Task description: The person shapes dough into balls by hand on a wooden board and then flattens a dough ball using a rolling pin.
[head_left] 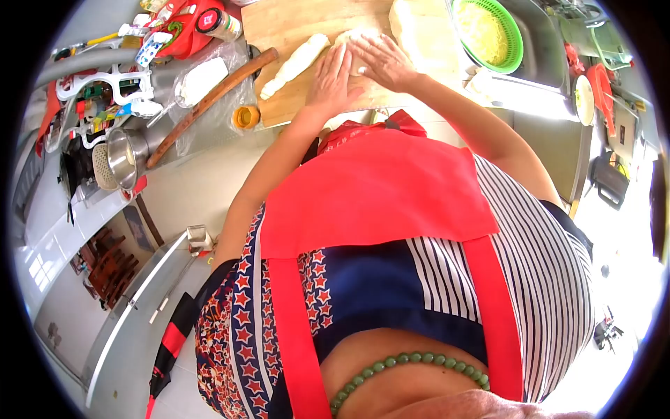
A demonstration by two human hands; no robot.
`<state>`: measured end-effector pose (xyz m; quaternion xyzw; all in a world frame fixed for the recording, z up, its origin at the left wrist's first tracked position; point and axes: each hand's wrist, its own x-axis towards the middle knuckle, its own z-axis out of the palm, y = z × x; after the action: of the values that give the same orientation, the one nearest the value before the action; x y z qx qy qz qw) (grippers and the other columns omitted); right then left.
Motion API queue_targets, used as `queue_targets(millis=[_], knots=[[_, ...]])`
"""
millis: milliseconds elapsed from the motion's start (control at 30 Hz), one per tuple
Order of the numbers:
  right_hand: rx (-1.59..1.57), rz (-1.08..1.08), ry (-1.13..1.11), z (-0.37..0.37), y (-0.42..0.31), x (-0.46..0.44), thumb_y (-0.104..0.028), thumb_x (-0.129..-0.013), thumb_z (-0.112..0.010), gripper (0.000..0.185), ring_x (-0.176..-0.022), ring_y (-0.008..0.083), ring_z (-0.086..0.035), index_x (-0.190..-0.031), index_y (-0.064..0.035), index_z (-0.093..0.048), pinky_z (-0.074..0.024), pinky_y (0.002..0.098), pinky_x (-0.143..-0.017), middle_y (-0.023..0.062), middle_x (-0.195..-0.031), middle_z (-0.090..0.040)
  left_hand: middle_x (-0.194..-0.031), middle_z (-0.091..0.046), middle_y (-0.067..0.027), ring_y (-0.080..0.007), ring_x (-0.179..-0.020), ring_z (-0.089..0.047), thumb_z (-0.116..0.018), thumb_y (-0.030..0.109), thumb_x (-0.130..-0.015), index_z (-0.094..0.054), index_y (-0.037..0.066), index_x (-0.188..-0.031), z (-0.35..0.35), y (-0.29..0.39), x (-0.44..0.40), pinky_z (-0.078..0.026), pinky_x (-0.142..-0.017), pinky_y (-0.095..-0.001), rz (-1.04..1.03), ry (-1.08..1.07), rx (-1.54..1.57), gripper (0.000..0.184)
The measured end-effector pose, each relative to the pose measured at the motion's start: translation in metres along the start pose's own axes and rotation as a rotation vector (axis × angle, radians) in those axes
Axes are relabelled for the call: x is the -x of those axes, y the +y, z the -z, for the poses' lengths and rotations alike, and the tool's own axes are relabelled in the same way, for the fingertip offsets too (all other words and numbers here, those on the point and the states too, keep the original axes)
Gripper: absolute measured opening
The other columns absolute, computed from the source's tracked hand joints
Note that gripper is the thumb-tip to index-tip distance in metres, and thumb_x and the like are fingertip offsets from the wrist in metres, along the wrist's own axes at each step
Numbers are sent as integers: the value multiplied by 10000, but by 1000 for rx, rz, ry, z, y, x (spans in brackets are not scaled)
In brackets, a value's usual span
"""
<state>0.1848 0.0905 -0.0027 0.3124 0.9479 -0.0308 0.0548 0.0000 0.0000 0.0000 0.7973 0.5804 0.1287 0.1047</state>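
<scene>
My left hand [333, 82] lies flat, fingers stretched out, against a piece of pale dough [354, 35] on the wooden board [269, 17]. My right hand [382, 61] rests on the same dough with its fingers extended, the fingertips of both hands close together. Much of that dough is hidden beneath the hands. To the left of my left hand lies a long, tapered roll of dough [296, 65]. Another pale, floury dough strip [403, 26] is on the board beyond my right hand; glare blurs its outline.
A green colander [515, 42] of pale shreds sits in the sink [548, 59] at right. Left of the board are a wooden rolling stick [213, 106], an orange-yellow cap [246, 117], a red-lidded jar [220, 25] and a metal pot [127, 159].
</scene>
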Motion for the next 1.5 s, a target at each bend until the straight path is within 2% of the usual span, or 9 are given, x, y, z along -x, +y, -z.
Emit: queue_targets(millis=[167,367,467,567,733,1067,1100,1300,1500], knots=[[-235,-34,-187,-11,-84,92,-504,-969,-404,729,-1469,223,-124,-1538,-169,-97,-119,460,-1182,45,-1595,-129,-1562,-173,-170,-291,-1448,-179,-636,495,-830,-249,-9,-1474,-4,45,80,-171,-1168,-436,111,-238,98,905],[-169,-35,-72,6,-23,32,-482,-971,-420,695,-1460,235,-158,-1537,-213,-120,-118,469,-1181,57,-1581,-183,-1358,-460,-219,-364,-1223,-486,-602,273,-871,-484,-19,-1294,8,-13,-10,-424,-1003,-428,-60,147,178,528],[-246,1,149,-20,-4,23,-366,-944,-518,631,-1387,262,-328,-1485,-149,-278,-266,459,-1133,107,-1493,-364,-1228,-571,-210,-374,-1093,-580,-618,160,-851,-538,-36,-1215,11,-15,-51,-486,-945,-416,57,260,173,421],[-753,-371,448,-8,-3,5,-123,-810,-657,478,-1151,339,-553,-1262,-37,-529,-460,439,-957,182,-1219,-597,-1191,-587,-208,-372,-1066,-592,-623,141,-839,-532,-30,-1230,0,-30,-76,-488,-939,-417,155,5,59,437],[-677,-527,142,5,8,-19,-211,-730,-751,520,-1066,325,-589,-1207,-83,-588,-479,383,-905,168,-1173,-606,-1041,-664,-181,-351,-1048,-605,-680,128,-778,-611,27,-1134,15,-21,-99,-495,-913,-401,353,-282,-46,376],[-806,-385,411,16,-30,34,-153,-769,-705,230,-871,274,-626,-980,-105,-627,-492,383,-820,96,-865,-652,-931,-645,-60,-262,-917,-606,-692,52,-650,-620,105,-944,24,-6,-18,-425,-834,-391,39,242,239,307],[-686,-274,631,6,-21,23,-141,-781,-686,198,-845,272,-631,-967,-116,-623,-498,388,-797,86,-838,-660,-927,-646,-54,-259,-919,-606,-682,42,-662,-622,109,-942,29,-4,-23,-426,-833,-395,1,311,220,294],[-462,-10,675,-4,17,2,-6,-776,-573,245,-887,293,-619,-999,-86,-636,-508,372,-805,68,-956,-676,-1012,-658,-42,-247,-1004,-602,-599,42,-770,-641,109,-999,17,-19,-37,-429,-887,-398,-190,387,61,242],[-476,-115,528,-14,9,24,-16,-811,-504,479,-1257,314,-487,-1285,-66,-548,-408,400,-1028,157,-1319,-546,-1304,-550,-61,-259,-1253,-473,-584,100,-817,-565,94,-1256,9,-3,-7,-312,-1022,-459,-13,291,-61,439]])
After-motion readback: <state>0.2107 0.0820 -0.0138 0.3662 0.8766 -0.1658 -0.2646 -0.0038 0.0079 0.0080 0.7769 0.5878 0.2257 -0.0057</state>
